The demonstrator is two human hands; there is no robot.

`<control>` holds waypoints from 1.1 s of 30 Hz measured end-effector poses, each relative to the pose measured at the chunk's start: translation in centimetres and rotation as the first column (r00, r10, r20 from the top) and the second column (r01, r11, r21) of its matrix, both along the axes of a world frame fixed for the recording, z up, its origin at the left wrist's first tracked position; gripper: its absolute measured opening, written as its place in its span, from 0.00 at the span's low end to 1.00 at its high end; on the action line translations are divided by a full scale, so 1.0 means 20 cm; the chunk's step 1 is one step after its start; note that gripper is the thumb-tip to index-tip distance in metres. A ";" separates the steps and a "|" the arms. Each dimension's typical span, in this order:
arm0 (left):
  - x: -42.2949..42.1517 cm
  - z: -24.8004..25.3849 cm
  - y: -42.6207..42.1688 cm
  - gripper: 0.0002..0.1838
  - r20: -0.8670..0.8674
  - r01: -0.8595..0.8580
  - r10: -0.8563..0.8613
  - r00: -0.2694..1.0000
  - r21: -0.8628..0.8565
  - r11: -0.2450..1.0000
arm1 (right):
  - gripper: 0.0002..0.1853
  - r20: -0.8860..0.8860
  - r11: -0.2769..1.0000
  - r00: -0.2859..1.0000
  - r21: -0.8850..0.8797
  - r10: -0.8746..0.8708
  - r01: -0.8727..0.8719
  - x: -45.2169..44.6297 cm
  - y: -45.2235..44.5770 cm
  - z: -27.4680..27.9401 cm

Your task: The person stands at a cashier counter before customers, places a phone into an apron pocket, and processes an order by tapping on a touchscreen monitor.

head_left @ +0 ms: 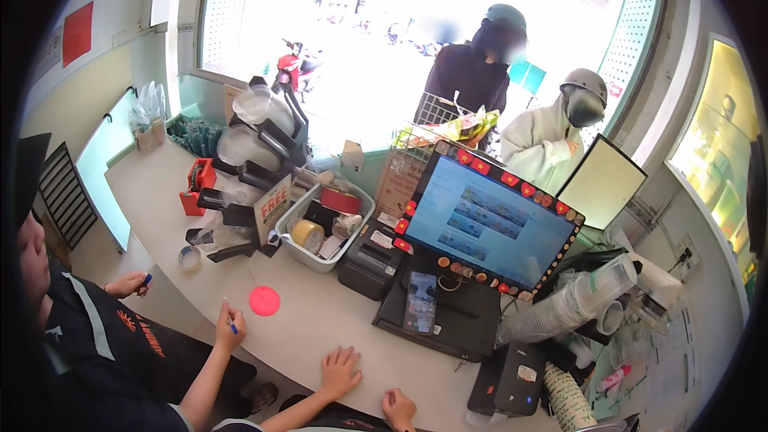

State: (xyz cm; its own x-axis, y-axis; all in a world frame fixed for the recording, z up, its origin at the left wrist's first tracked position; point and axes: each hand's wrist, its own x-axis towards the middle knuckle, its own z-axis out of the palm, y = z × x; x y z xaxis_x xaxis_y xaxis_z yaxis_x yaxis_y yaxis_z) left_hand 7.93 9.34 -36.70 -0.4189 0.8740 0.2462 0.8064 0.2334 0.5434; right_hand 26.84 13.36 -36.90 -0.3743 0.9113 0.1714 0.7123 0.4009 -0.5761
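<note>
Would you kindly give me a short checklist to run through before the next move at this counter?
1. Left hand free: ok, spread on the counter with nothing visible in it.
2. Right hand empty: cannot tell, its fingers are curled.
3. Pink disc untouched: ok, it lies flat with no hand on it.
4. Co-worker's nearer hand free: not ok, it holds a pen.
5. Monitor on: ok, the screen is lit.
6. Phone text readable: cannot tell, too small.
</note>
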 end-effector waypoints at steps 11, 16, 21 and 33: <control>-0.10 0.04 0.06 0.34 -0.127 -0.190 0.171 0.977 -0.153 0.970 | 0.09 0.128 1.000 0.992 -0.003 -0.003 0.003 0.03 0.01 -0.16; -0.21 0.01 0.21 0.34 -0.196 -0.256 0.225 0.954 -0.148 0.955 | 0.05 0.061 0.999 0.998 0.047 -0.028 0.025 0.01 0.00 -0.13; -0.29 0.04 0.35 0.34 -0.182 -0.297 0.269 0.946 -0.152 0.943 | 0.02 0.147 1.000 0.989 0.012 -0.018 0.017 -0.01 0.04 -0.10; -0.32 0.09 0.43 0.33 -0.170 -0.322 0.291 0.942 -0.196 0.926 | 0.04 0.183 0.985 0.972 0.055 0.149 -0.161 -0.18 0.16 -0.03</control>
State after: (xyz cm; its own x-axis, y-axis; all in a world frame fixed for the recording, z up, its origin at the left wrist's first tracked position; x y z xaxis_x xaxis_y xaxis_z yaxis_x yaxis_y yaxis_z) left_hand 1.46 17.85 -34.99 -0.6508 0.7466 0.1377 0.7386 0.5807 0.3424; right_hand 23.16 16.58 -37.55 -0.5403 0.8280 0.1500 0.7269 0.5491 -0.4125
